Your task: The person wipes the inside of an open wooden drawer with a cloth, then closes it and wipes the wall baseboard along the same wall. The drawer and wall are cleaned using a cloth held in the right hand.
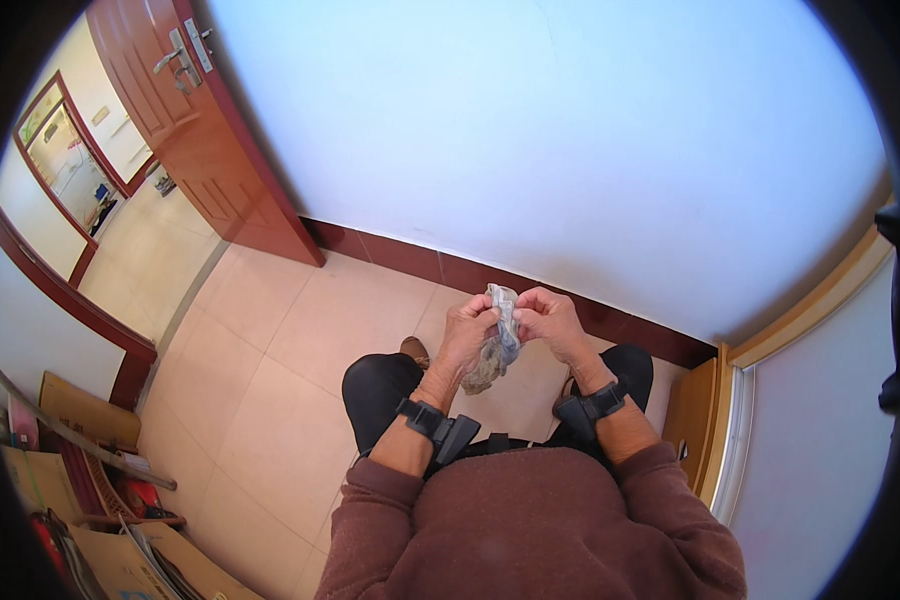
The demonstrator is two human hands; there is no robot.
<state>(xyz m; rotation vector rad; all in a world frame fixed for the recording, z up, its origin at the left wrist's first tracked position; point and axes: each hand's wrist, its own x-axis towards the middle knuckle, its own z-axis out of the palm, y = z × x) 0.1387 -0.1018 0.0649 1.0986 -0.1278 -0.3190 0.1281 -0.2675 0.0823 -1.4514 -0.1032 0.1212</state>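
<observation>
A crumpled piece of pale grey cloth [505, 341] hangs between my hands, in front of my knees. My left hand [466, 330] pinches its upper left edge between thumb and fingers. On the other side, my right hand [549, 318] grips the upper right edge with thumb and forefinger. The cloth's lower end droops below my left hand and looks mottled and brownish. Whether it is a sock, a glove or another small textile I cannot tell.
A brown door [217, 150] stands open at upper left. Cardboard boxes [120, 559] and a metal pole [75, 427] are at lower left. A white wall [540, 135] rises ahead; wooden furniture [694, 420] stands at my right. Tiled floor [270, 390] lies around my feet.
</observation>
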